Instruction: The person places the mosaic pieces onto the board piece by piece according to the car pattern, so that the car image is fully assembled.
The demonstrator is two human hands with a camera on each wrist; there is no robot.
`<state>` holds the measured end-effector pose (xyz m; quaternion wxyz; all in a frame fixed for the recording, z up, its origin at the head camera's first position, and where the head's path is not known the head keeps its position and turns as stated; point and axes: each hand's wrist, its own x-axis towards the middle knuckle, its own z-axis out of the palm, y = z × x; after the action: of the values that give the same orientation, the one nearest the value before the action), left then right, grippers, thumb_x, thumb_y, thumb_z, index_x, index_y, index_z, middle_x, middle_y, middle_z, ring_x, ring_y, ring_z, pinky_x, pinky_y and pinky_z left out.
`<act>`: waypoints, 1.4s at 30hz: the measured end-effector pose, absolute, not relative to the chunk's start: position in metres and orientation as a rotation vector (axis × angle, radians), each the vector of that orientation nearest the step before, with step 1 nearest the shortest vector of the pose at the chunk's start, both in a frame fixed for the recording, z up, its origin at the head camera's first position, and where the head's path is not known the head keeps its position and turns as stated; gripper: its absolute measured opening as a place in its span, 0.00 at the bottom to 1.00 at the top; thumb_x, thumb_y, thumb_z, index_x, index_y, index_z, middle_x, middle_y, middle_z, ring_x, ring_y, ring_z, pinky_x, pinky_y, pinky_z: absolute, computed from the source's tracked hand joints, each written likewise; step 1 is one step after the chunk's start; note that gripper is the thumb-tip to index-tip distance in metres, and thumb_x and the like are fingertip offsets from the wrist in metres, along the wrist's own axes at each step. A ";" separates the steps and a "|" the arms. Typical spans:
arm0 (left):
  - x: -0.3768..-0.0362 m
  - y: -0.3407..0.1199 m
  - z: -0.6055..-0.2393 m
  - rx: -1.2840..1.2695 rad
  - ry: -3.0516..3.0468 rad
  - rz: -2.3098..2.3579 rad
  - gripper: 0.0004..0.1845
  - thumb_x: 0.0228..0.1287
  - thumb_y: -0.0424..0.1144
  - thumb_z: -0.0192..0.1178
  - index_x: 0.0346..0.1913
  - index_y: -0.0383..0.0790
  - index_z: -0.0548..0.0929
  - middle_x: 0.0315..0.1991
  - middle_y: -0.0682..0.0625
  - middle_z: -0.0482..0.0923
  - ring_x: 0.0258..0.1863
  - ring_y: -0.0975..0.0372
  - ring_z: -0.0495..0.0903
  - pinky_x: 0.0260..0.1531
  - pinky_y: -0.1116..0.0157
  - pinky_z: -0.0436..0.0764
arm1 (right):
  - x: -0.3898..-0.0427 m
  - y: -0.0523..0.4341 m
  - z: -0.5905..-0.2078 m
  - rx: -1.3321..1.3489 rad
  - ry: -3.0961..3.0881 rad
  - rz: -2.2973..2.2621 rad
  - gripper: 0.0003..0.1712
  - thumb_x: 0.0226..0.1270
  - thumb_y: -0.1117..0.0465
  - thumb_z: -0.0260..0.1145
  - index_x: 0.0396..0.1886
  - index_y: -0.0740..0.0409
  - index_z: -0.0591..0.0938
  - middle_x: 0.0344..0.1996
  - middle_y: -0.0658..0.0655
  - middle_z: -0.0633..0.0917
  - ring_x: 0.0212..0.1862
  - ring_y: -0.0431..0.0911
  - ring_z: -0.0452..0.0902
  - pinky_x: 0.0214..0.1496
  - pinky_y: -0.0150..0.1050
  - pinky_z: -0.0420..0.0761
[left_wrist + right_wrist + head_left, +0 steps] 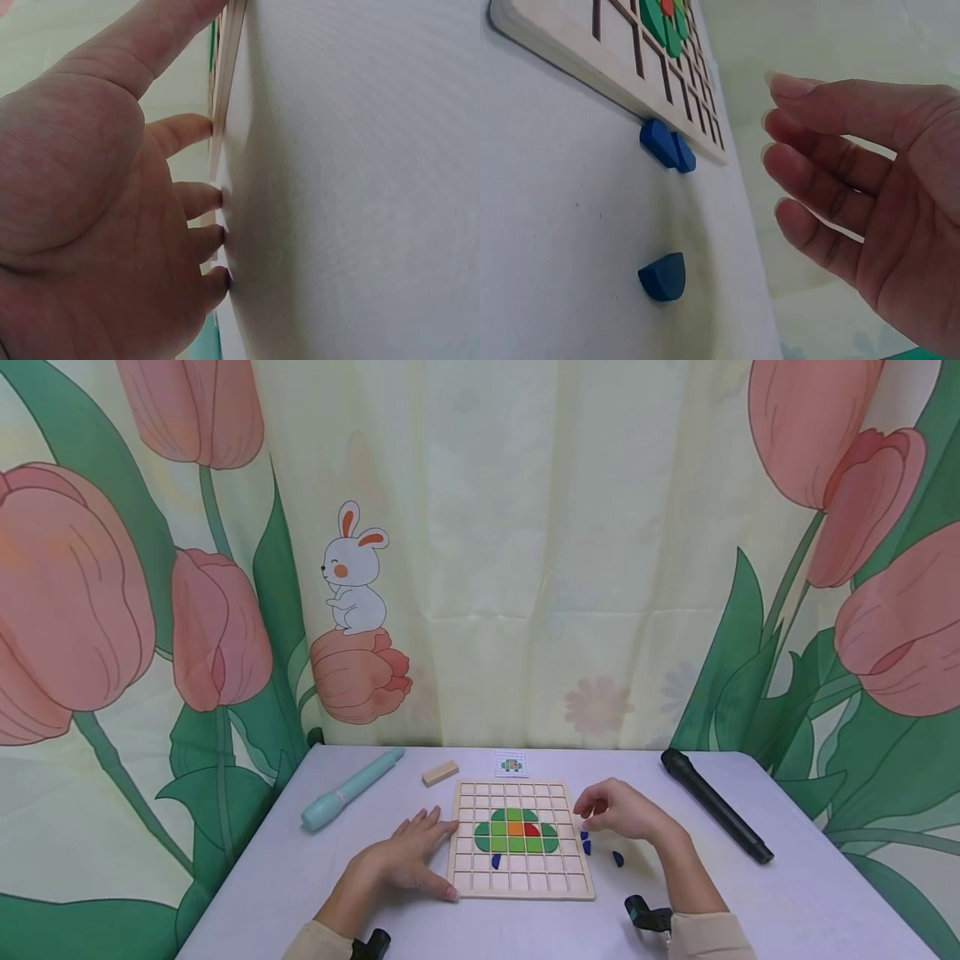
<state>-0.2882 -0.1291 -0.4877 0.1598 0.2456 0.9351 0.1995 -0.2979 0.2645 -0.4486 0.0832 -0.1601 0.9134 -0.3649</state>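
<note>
Head view shows the square wooden grid board (521,885) mid-table, part filled with green tiles. Right hand (618,810) hovers loose-fingered and empty above small blue curved pieces (666,144) beside it; a clumsy pinch could flick one away. Left hand (408,858) lies flat, steadying the board.

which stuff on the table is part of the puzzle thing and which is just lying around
In use:
- wooden grid board, left hand resting flat at its edge
- green, orange and red pieces set in it
- loose blue pieces beside the board, under the right hand
- small pattern card

Lying about:
- teal pen-shaped tool
- plain wooden block
- black microphone
</note>
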 end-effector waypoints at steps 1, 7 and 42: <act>-0.289 -0.129 -0.488 0.702 2.671 0.570 0.59 0.46 0.68 0.77 0.80 0.48 0.65 0.83 0.35 0.50 0.84 0.40 0.45 0.80 0.37 0.49 | -0.298 0.267 -0.450 -0.472 2.731 -1.082 0.09 0.61 0.69 0.76 0.42 0.60 0.89 0.33 0.53 0.86 0.37 0.48 0.77 0.40 0.38 0.81; -0.290 -0.130 -0.490 0.713 2.674 0.558 0.59 0.46 0.70 0.77 0.80 0.49 0.65 0.83 0.35 0.50 0.84 0.40 0.46 0.80 0.37 0.49 | -0.300 0.278 -0.458 -0.419 2.713 -1.071 0.08 0.59 0.69 0.77 0.38 0.60 0.89 0.29 0.53 0.85 0.35 0.48 0.76 0.39 0.39 0.79; -0.289 -0.131 -0.491 0.723 2.670 0.577 0.60 0.45 0.71 0.76 0.80 0.49 0.64 0.83 0.34 0.50 0.84 0.40 0.46 0.80 0.36 0.49 | -0.293 0.301 -0.468 -0.397 2.577 -0.968 0.12 0.51 0.76 0.76 0.30 0.61 0.84 0.25 0.53 0.81 0.31 0.46 0.74 0.33 0.37 0.72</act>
<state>-0.2889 -0.1309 -0.4911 0.1573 0.2527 0.9331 0.2017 -0.2929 0.3014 -0.4678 0.1793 -0.1406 0.9115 -0.3424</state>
